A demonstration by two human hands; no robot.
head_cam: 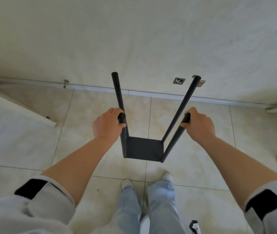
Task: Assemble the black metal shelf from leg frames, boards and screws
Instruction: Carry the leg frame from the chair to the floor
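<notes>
- We are looking straight down at the black metal shelf with four round tube legs and a square dark board (pixel 145 150), which is standing on the pale glossy floor tiles (pixel 193 132) at the centre of the view, just ahead of our feet.
- Its long axis is running upright, floor to hands: the board is sitting low at 6 o'clock of the frame, and the four leg tops are pointing up toward us, fanning out in the wide lens.
- The two far legs are leaning away toward 11 and 1 o'clock, and their free rounded ends are showing against the cream wall (pixel 134 39).
- Our left hand (pixel 106 124) is gripping the top of the near left leg at 9 o'clock of the shelf, fingers curling round the tube and the thumb pressing below its cap.
- Our right hand (pixel 197 124) is gripping the top of the near right leg at 3 o'clock, fingers wrapping round it in the same way.
- Both forearms are reaching forward from rolled grey sleeves with black patches (pixel 38 196).
- Light blue jeans and white shoes (pixel 167 177) are showing at 6 o'clock, just behind the board.
- A small metal floor plate (pixel 178 80) is lying at 1 o'clock, beside the far right leg's end.
</notes>
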